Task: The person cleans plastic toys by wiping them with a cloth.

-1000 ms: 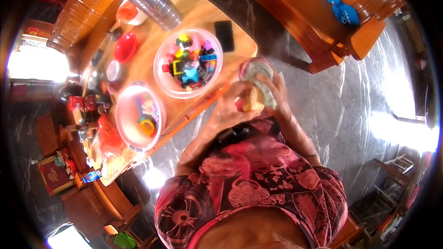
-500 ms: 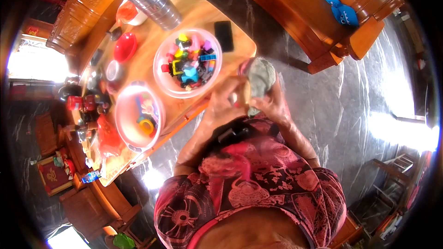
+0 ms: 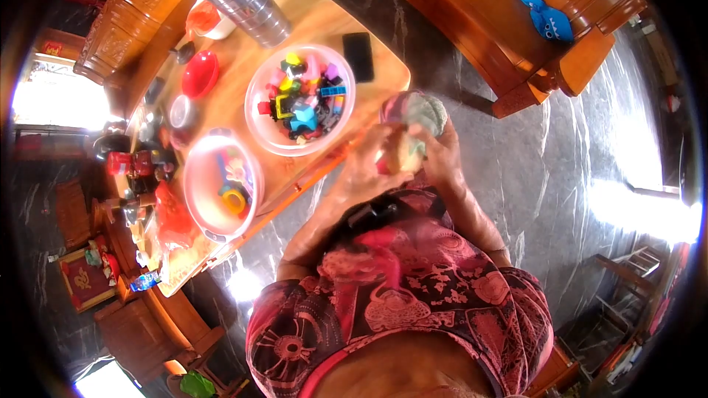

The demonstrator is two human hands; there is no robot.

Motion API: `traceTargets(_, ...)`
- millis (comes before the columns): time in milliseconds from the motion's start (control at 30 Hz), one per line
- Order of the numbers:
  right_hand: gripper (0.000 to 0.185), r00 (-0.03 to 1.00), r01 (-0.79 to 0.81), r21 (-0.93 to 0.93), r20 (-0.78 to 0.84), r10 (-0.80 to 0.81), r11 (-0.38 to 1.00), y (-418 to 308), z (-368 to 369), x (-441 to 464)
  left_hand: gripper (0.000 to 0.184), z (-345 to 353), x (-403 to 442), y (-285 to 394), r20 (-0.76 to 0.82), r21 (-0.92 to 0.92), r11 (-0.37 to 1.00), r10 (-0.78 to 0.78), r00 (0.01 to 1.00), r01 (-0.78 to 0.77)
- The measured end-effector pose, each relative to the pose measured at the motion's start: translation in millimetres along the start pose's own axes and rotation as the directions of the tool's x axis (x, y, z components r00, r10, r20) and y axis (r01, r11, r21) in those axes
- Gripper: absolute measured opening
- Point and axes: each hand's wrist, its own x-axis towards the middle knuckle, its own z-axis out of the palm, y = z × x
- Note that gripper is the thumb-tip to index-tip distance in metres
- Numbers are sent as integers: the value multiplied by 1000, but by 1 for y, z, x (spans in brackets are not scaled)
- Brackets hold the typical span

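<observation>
In front of my lap, at the table's corner, both hands grip a soft, crumpled cloth-like bundle. It is pale grey-green at the top, with pink and cream parts. My left hand is closed on its left side, and its fingertips are blurred. Wrapped around the right side is my right hand, its thumb pressing across the front. Whether something smaller is inside the bundle cannot be made out. The nearest container is a clear tub of colourful toy blocks, to the left of my hands.
A second tub with a few toys stands nearer the table edge. Behind are a black phone, a steel flask and a red bowl. A wooden bench with a blue toy stands at right.
The bundle has turned in my hands, so more pink and cream now shows on it. My left fingers have shifted lower, and my right thumb has moved up across it.
</observation>
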Motion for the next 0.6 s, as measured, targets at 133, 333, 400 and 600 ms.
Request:
traceTargets(133,44,995,57,-16,-80,-58,998,-3,5,-3,65,8,1,-16,-62,-126,992,-23,998,15)
traceTargets(333,42,967,221,19,-138,-216,975,-10,10,-8,56,13,-1,-25,33,-493,860,-129,991,128)
traceTargets(400,43,963,231,-14,-138,-230,973,-8,9,-8,54,12,0,-14,48,-559,822,-103,994,112)
traceTargets(600,43,969,237,-163,-31,-245,958,-5,6,-6,55,14,-4,-21,91,-656,740,-121,989,151)
